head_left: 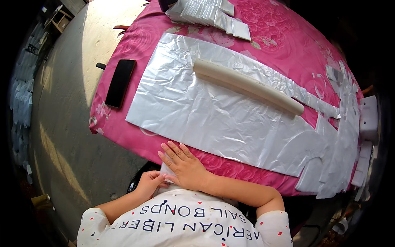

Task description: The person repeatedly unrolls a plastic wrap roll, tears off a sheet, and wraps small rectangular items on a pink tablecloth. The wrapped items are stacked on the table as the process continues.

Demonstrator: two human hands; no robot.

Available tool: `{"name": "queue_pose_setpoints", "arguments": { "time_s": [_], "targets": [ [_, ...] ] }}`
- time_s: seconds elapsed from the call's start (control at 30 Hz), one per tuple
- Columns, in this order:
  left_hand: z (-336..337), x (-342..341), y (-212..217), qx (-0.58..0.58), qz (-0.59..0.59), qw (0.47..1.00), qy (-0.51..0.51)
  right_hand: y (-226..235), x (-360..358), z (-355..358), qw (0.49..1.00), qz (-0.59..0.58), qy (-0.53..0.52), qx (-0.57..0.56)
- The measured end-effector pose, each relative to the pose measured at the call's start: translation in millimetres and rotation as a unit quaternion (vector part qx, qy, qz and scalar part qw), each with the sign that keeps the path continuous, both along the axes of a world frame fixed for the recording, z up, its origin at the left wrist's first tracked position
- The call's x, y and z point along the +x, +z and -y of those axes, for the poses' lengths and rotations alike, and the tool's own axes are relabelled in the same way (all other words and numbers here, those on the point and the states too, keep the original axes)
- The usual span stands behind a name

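Close to my body, at the table's near edge, a small piece of folded white plastic (165, 170) lies partly covered by both hands. My left hand (149, 185) pinches its lower edge between thumb and fingers. Over it, my right hand (184, 168) rests flat with the fingers stretched out and nothing gripped. Just beyond the hands, a broad stack of flat white plastic bags (164, 99) with handle cut-outs at the right end covers much of the table. A pale, thick tube (249, 87) lies slantwise across the stack.
A pink flowered cloth (279, 24) covers the table. A black phone (120, 83) lies at the left edge, and a row of small folded plastic packets (205, 15) at the far side. More plastic sheets (343, 136) hang over the right edge. Concrete floor (66, 136) shows at left.
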State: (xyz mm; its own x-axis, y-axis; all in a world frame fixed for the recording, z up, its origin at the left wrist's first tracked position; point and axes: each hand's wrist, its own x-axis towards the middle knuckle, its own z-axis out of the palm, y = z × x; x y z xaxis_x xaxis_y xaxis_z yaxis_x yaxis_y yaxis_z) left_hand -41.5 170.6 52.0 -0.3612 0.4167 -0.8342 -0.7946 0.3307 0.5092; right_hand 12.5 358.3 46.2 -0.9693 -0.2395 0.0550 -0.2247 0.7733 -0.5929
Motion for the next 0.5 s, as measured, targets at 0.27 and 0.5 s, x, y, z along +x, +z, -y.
{"name": "queue_pose_setpoints", "arguments": {
  "time_s": [0.27,0.5],
  "targets": [
    [-48,-40,48,0.022,-0.546,0.751,-0.370,51,-21,-46,0.987,-0.031,0.109,0.111],
    [-69,-63,51,0.049,-0.642,0.703,-0.303,74,-62,-159,0.976,0.003,-0.140,-0.168]
  ]
}}
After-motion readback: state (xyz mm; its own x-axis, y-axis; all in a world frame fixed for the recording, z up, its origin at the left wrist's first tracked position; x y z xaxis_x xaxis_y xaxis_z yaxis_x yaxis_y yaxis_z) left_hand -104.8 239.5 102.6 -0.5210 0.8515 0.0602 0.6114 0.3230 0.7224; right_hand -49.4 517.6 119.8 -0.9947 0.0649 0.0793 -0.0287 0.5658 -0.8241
